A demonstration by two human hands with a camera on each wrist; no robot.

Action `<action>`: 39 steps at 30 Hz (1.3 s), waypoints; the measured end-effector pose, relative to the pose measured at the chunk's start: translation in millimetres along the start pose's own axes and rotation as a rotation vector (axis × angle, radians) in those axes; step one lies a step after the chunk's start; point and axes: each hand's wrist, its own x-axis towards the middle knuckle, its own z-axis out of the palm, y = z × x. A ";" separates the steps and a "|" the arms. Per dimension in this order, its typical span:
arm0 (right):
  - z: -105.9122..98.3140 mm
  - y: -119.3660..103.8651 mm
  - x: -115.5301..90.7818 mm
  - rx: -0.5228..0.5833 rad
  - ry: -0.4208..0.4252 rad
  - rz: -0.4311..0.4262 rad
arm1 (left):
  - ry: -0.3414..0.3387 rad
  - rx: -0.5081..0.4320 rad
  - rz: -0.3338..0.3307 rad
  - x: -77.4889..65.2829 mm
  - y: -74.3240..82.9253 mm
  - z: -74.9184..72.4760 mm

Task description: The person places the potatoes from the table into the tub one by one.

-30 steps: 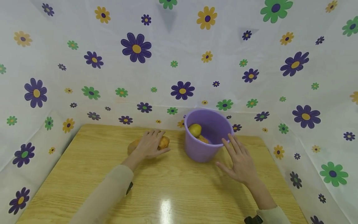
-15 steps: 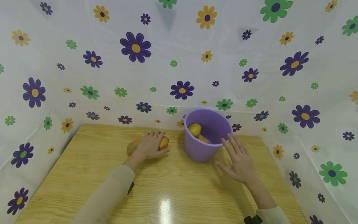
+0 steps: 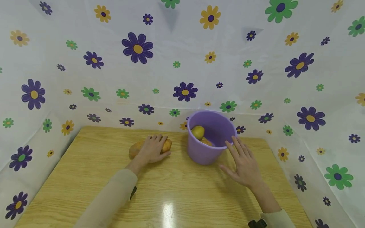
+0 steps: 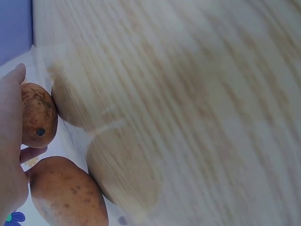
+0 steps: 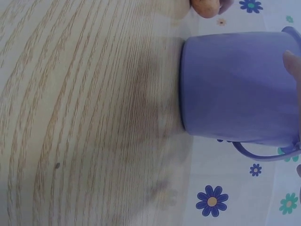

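Observation:
My left hand (image 3: 152, 150) lies over a sweet potato (image 3: 167, 145) on the wooden table, gripping it with the thumb on the near side and the fingers curled over the far side. Close up in the left wrist view, this sweet potato (image 4: 40, 117) shows brown scars and a dark spot. A second sweet potato (image 3: 134, 150) rests just left of the hand. The purple bucket (image 3: 203, 155) stands upright to the right, holding a smooth yellow fruit (image 3: 198, 132) and an orange-brown piece (image 3: 206, 142) beneath it. My right hand (image 3: 246, 167) is spread, fingertips at the bucket's rim.
The wooden table (image 3: 182, 196) reaches back to a white flowered sheet (image 3: 165, 72) that also hangs at both sides. Behind the bucket, the sheet comes close to its rim. A thin purple handle (image 5: 263, 157) hangs along the bucket's side.

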 end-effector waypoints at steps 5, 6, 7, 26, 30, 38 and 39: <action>-0.3 -0.9 0.4 -0.003 0.004 0.000 | 0.008 0.007 0.004 -0.1 -0.4 1.2; -0.2 -1.0 0.4 -0.004 0.005 0.001 | 0.009 0.008 0.004 -0.2 -0.5 1.3; -0.2 -1.1 0.4 -0.002 0.004 0.002 | 0.007 0.009 0.004 -0.1 -0.7 1.6; 0.8 -1.4 0.3 -0.007 -0.013 0.011 | -0.015 -0.017 0.054 -3.8 -2.4 -0.1; 2.1 -0.6 -0.2 0.001 0.000 0.010 | -0.010 -0.018 0.085 -4.4 -2.3 -0.3; 1.0 -1.4 -0.3 0.006 -0.004 0.012 | 0.065 -0.007 0.136 -3.5 1.3 -0.2; 0.9 -1.4 -0.2 0.006 -0.001 0.010 | 0.074 -0.008 0.140 -3.6 2.3 -1.0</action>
